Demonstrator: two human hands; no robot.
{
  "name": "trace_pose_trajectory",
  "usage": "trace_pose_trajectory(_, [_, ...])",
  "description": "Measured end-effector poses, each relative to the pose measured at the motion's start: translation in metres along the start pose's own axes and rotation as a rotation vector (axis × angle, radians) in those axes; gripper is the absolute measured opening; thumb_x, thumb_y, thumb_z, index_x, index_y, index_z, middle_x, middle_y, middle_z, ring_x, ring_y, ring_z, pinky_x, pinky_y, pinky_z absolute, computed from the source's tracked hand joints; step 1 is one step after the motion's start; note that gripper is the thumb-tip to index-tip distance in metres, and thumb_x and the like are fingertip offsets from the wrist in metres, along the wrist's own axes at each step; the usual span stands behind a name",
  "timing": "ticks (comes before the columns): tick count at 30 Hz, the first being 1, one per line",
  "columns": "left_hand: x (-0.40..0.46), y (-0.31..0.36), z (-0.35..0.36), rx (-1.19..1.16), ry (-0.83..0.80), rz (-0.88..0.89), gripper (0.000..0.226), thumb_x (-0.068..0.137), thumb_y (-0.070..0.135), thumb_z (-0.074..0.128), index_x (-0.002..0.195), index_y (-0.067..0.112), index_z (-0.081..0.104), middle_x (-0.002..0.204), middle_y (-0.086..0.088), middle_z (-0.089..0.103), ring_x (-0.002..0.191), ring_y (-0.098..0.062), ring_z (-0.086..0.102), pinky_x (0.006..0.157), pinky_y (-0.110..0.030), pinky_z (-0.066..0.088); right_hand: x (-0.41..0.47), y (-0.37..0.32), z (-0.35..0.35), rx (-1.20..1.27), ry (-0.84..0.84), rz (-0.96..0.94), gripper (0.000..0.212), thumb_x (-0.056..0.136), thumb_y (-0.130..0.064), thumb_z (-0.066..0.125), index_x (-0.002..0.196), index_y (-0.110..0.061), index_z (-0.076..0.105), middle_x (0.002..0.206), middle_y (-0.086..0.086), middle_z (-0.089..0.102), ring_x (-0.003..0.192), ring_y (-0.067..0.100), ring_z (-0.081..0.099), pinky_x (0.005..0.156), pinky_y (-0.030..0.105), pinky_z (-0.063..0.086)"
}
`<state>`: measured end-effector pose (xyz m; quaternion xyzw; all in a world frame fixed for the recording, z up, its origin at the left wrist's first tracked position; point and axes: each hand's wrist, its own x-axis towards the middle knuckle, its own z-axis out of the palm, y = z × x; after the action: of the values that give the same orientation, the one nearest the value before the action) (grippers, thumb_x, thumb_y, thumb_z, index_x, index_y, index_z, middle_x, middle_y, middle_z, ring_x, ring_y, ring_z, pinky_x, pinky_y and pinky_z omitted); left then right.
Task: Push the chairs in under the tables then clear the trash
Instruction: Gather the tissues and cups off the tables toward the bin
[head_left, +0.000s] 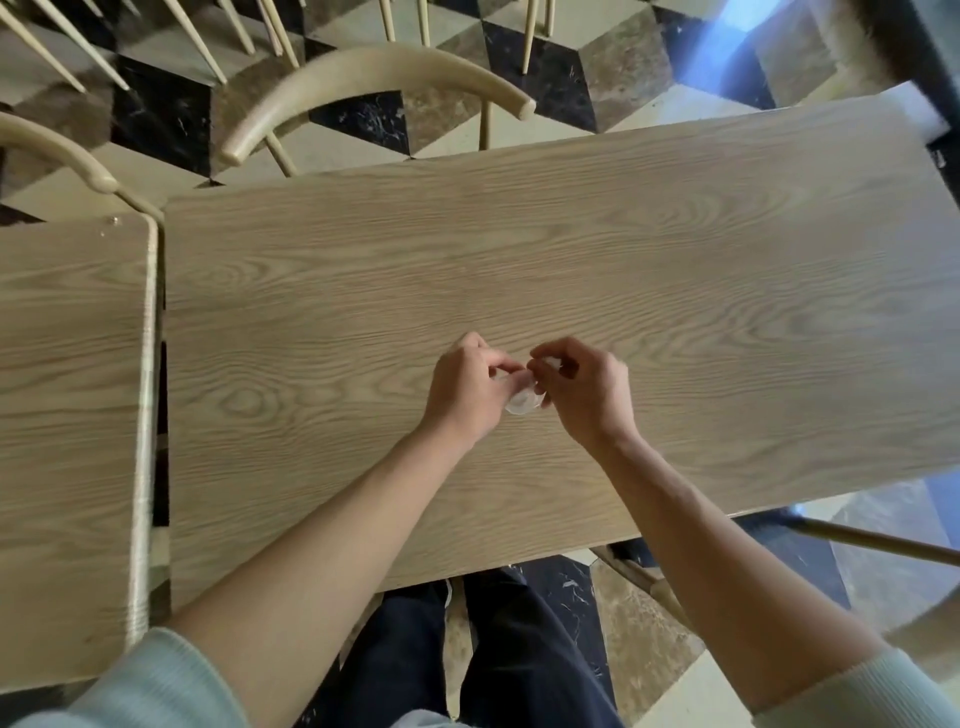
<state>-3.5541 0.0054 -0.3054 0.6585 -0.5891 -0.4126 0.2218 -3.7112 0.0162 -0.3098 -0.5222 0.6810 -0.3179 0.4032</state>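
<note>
A small crumpled piece of clear plastic trash (522, 401) sits between my two hands over the middle of the light wooden table (571, 249). My left hand (467, 387) grips it from the left and my right hand (587, 389) pinches it from the right. Most of the plastic is hidden by my fingers. A pale wooden chair (374, 78) with a curved back stands tucked against the table's far edge.
A second wooden table (67, 415) stands close at the left with a narrow gap between. Another curved chair back (57, 150) shows at far left. Chair legs (872, 540) stick out at the near right. The floor (561, 73) is patterned tile.
</note>
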Motion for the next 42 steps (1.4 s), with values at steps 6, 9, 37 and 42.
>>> trace_pose_trajectory(6, [-0.005, -0.012, 0.003, -0.014, -0.021, -0.018, 0.028, 0.092, 0.027, 0.077, 0.118, 0.019, 0.076, 0.090, 0.000, 0.065, 0.080, -0.012, 0.061, 0.070, -0.018, 0.043, -0.007, 0.000, -0.004, -0.058, -0.092, 0.027, 0.020, 0.100, -0.030, 0.063, 0.109, -0.019, 0.078, 0.062, -0.007, 0.073, 0.052, 0.008, 0.069, 0.057, 0.012, 0.048])
trace_pose_trajectory(9, [-0.008, -0.014, 0.004, -0.084, 0.040, -0.074, 0.022, 0.094, 0.017, 0.070, 0.116, 0.022, 0.069, 0.087, 0.004, 0.066, 0.077, -0.011, 0.065, 0.071, -0.024, 0.051, -0.010, -0.003, -0.004, -0.088, -0.152, 0.021, 0.027, 0.098, -0.028, 0.062, 0.120, -0.020, 0.074, 0.065, -0.004, 0.074, 0.054, 0.003, 0.067, 0.061, 0.016, 0.052])
trace_pose_trajectory(37, [-0.014, 0.027, -0.007, -1.331, 0.134, -0.728, 0.036, 0.091, -0.015, 0.042, 0.121, -0.006, 0.060, 0.117, -0.023, 0.070, 0.109, -0.035, 0.073, 0.080, -0.053, 0.065, -0.016, 0.010, 0.003, -0.351, -0.080, -0.218, 0.030, 0.092, -0.005, 0.059, 0.118, -0.014, 0.072, 0.116, 0.003, 0.072, 0.071, 0.009, 0.061, 0.070, 0.033, 0.054])
trace_pose_trajectory(42, [-0.016, 0.032, -0.011, -1.356, 0.090, -0.714, 0.037, 0.093, -0.014, 0.039, 0.122, -0.005, 0.060, 0.132, -0.026, 0.062, 0.124, -0.033, 0.064, 0.079, -0.050, 0.066, -0.022, 0.015, 0.001, -0.380, -0.120, -0.247, 0.041, 0.083, -0.006, 0.068, 0.123, -0.014, 0.066, 0.119, 0.000, 0.067, 0.062, 0.006, 0.051, 0.064, 0.035, 0.054])
